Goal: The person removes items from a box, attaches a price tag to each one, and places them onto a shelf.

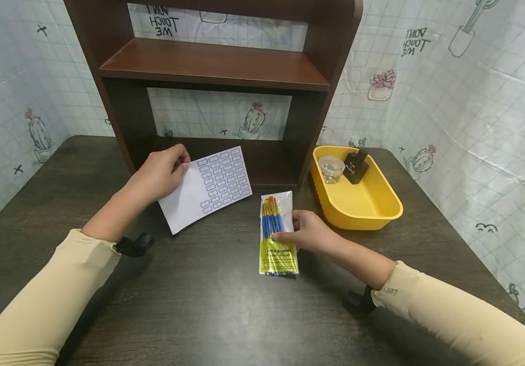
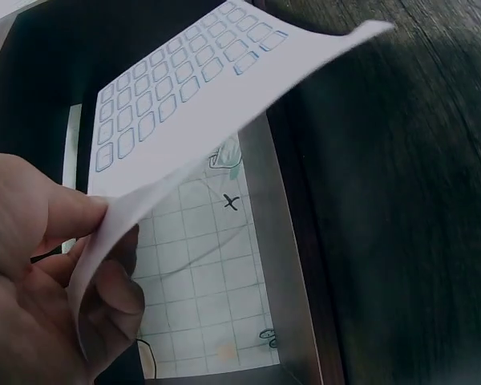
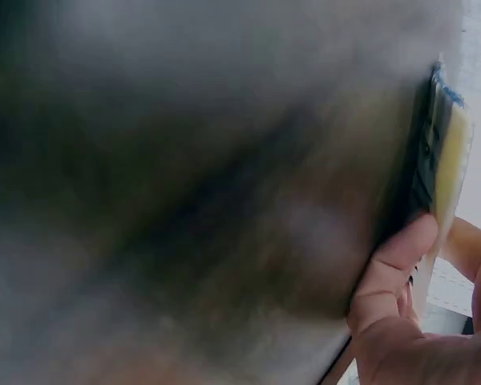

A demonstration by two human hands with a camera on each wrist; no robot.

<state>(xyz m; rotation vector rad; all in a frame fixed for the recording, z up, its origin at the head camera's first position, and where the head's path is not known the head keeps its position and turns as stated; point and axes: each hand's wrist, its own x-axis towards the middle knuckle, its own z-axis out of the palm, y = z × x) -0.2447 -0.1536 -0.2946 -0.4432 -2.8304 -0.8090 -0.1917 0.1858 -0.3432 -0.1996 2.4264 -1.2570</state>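
My left hand (image 1: 164, 170) pinches a white sheet of paper (image 1: 184, 203) by its upper left edge, holding it tilted before the lower shelf opening. Rows of small blue-outlined labels (image 2: 176, 80) are printed on one half of the sheet, which bends near my thumb in the left wrist view. My right hand (image 1: 310, 233) grips a clear packet of paintbrushes (image 1: 279, 254) by its right side, thumb across the front. Blue handles and a yellow-green "Artist Brushes" label show through the packet. In the right wrist view, its edge stands between thumb and fingers (image 3: 421, 233).
A dark brown wooden shelf unit (image 1: 216, 63) stands at the back of the dark table (image 1: 226, 315). Right of it sits a yellow bin (image 1: 358, 203) with a round clear tub (image 1: 331, 168) and a black bottle (image 1: 356, 166) inside. Patterned sheeting (image 1: 464, 112) covers the walls.
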